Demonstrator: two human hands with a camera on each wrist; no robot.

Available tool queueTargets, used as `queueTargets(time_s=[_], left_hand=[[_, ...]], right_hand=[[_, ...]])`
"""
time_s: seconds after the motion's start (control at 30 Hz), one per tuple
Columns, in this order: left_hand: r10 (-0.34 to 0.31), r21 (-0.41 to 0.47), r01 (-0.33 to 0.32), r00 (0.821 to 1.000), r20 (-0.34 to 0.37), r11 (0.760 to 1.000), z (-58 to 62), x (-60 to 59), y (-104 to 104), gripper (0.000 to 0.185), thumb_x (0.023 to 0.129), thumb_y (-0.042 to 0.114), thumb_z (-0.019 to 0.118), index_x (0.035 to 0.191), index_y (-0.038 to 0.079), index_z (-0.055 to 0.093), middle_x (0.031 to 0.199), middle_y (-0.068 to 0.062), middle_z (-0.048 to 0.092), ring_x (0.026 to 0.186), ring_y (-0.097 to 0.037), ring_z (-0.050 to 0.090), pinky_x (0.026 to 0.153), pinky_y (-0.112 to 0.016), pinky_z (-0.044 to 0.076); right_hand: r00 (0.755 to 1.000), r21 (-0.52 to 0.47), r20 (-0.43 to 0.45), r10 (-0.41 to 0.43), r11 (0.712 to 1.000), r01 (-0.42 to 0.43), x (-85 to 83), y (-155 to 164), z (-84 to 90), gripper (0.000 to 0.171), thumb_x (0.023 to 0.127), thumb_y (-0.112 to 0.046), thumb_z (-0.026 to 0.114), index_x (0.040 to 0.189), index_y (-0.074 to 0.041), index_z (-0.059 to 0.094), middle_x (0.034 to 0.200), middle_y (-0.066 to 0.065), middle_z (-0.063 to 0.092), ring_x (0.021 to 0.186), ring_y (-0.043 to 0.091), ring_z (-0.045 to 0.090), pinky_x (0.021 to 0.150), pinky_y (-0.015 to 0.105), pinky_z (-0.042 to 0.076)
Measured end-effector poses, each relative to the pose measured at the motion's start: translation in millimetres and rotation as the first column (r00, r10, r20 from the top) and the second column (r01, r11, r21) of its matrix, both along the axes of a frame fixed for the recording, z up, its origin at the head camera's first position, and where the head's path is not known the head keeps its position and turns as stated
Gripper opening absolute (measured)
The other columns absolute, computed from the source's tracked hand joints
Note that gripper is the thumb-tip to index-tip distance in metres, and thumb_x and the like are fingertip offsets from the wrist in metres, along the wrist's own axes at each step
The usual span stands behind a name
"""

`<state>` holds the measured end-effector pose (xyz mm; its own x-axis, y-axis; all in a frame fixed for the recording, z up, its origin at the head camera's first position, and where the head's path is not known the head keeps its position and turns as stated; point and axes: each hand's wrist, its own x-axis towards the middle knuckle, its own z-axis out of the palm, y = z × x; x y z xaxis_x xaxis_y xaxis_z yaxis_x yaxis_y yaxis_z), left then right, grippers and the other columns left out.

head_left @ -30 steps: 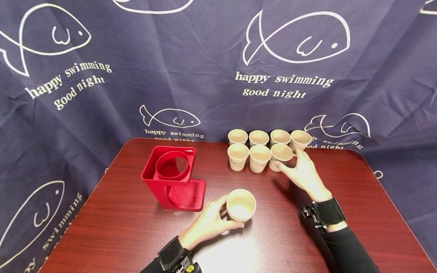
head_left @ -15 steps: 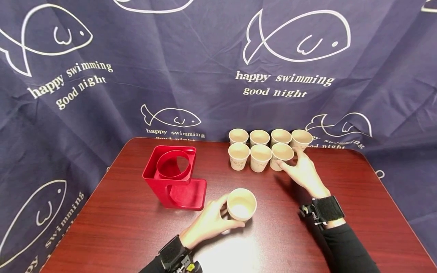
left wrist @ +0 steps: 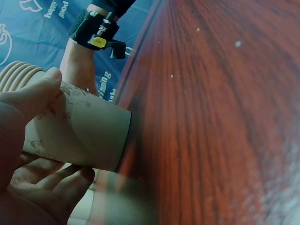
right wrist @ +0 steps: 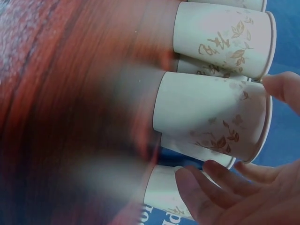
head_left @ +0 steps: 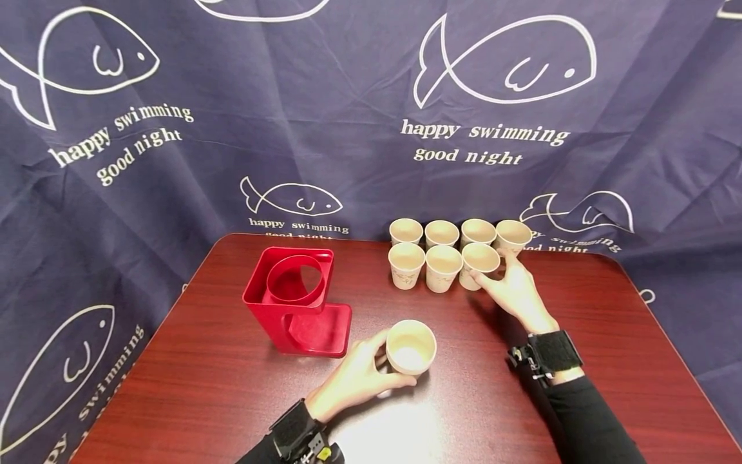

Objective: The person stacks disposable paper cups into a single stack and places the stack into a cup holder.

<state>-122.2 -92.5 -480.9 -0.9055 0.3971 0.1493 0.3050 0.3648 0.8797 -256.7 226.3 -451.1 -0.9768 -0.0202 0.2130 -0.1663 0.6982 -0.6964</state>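
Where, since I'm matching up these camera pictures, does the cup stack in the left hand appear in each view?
Head: the cup stack is below centre, slightly right, held by the left hand.
Left wrist: the cup stack is at the left, around mid-height, rims leftward, base rightward.
Right wrist: not in it.
Shared landmark: the reddish wood table, in all three.
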Motion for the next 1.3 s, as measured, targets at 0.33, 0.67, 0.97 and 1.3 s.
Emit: queueTargets(time_s=[0.33, 0.67, 0.97, 1.3], left_hand=[[-0.003, 0.038, 0.003, 1.000, 0.016, 0.999, -1.1, 0.2, 1.7, 0.069, 0.076, 0.030, 0.093, 0.137, 0.027, 0.061, 0.118, 0.003, 0.076, 0.112, -0.013, 0.070, 0.100, -0.027, 0.053], [-0.009, 0.033, 0.008, 1.000, 0.017, 0.999, -1.0, -0.4, 2.3, 0.071, 0.076, 0.031, 0.093, 0.138, 0.028, 0.060, 0.118, 0.003, 0.075, 0.112, -0.014, 0.070, 0.101, -0.026, 0.053], [-0.003, 0.023, 0.002, 1.000, 0.011, 1.000, 0.2, -0.4, 2.2, 0.071, 0.076, 0.031, 0.093, 0.138, 0.026, 0.060, 0.120, 0.002, 0.075, 0.114, -0.015, 0.070, 0.103, -0.028, 0.053], [0.003, 0.014, -0.002, 1.000, -0.018, 1.000, -0.2, -1.7, 1.2, 0.071, 0.076, 0.035, 0.092, 0.139, 0.027, 0.059, 0.119, 0.002, 0.075, 0.112, -0.015, 0.070, 0.101, -0.027, 0.054]], right_hand=[[1.000, 0.012, 0.004, -0.029, 1.000, 0.029, 4.7, 1.6, 2.9, 0.075, 0.091, -0.042, 0.076, 0.145, 0.000, 0.044, 0.123, 0.028, 0.066, 0.105, 0.040, 0.069, 0.087, 0.048, 0.053], [0.999, 0.043, -0.023, -0.029, 0.999, 0.030, 23.8, 10.4, 11.3, 0.075, 0.090, -0.036, 0.077, 0.146, 0.001, 0.044, 0.132, 0.029, 0.062, 0.103, 0.041, 0.070, 0.090, 0.052, 0.054], [0.999, 0.038, -0.036, -0.018, 0.999, 0.019, 43.5, 14.3, 25.0, 0.074, 0.090, -0.034, 0.078, 0.147, -0.002, 0.045, 0.131, 0.026, 0.064, 0.102, 0.037, 0.072, 0.083, 0.021, 0.053], [0.996, -0.005, -0.083, 0.031, 0.999, -0.031, 63.4, 6.4, 33.3, 0.066, 0.089, -0.023, 0.080, 0.141, 0.000, 0.047, 0.123, 0.026, 0.067, 0.102, 0.037, 0.072, 0.079, 0.000, 0.044]])
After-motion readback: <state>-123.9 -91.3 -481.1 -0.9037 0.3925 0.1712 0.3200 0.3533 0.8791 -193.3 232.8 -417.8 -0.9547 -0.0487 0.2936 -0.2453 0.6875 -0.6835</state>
